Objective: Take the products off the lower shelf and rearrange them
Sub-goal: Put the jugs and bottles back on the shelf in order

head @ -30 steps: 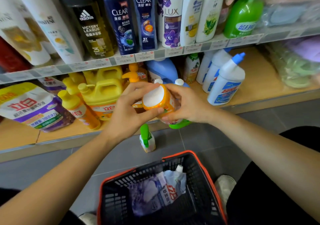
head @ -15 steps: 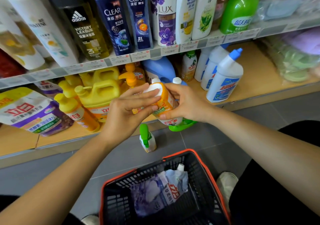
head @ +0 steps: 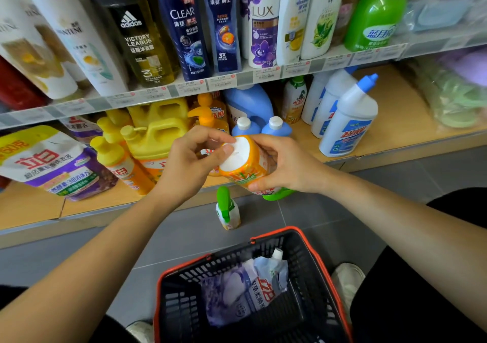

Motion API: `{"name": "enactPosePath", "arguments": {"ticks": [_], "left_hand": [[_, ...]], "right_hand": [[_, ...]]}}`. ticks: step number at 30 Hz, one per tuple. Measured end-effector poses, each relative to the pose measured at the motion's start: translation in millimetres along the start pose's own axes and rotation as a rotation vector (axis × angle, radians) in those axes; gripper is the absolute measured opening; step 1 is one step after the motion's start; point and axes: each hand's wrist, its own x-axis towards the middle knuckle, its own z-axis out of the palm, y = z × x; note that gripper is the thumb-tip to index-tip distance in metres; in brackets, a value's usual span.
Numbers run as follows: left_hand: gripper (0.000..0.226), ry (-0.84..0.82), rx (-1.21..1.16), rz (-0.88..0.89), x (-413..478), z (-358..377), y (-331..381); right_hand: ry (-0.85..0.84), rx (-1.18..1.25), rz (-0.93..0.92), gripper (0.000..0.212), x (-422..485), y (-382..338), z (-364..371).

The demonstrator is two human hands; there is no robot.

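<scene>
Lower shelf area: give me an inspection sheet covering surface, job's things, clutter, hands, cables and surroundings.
Surface: lower shelf, wooden, with bare patches at both ends.
Job's things: orange bottle held in front of the shelf, white end toward the camera; yellow jugs, blue bottles, white cleaner bottles and purple pouch on the shelf.
Clutter: small green-capped bottle upright on the floor; refill pouch in the basket.
Hands: right hand grips the orange bottle's body; left hand pinches its white end.
Cables: nothing seen.
Surroundings: upper shelf of shampoo bottles; grey tiled floor.
</scene>
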Motion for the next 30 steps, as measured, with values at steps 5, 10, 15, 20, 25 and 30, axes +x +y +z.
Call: {"name": "enactPosePath", "arguments": {"ticks": [5,10,15,20,25,30], "left_hand": [[0.023,-0.105,-0.007,0.089,-5,9,1],[0.023,-0.117,-0.044,0.147,-7,10,1],[0.015,0.118,-0.042,0.125,-9,13,-1],[0.03,0.139,-0.176,-0.046,-11,19,-8],[0.047,0.053,-0.239,-0.113,-13,25,-17],[0.05,-0.176,-0.063,-0.356,-16,40,-42]], "right_hand": [[0.095,-0.059,-0.01,0.075,1,-2,-4],[0.117,-0.051,0.005,0.071,1,-4,-6],[0.131,0.055,0.056,0.07,2,-3,-6],[0.154,0.108,0.083,0.068,4,0,-7],[0.186,0.117,0.115,0.081,1,6,-7],[0.301,0.217,0.051,0.082,0,4,-14]]}}
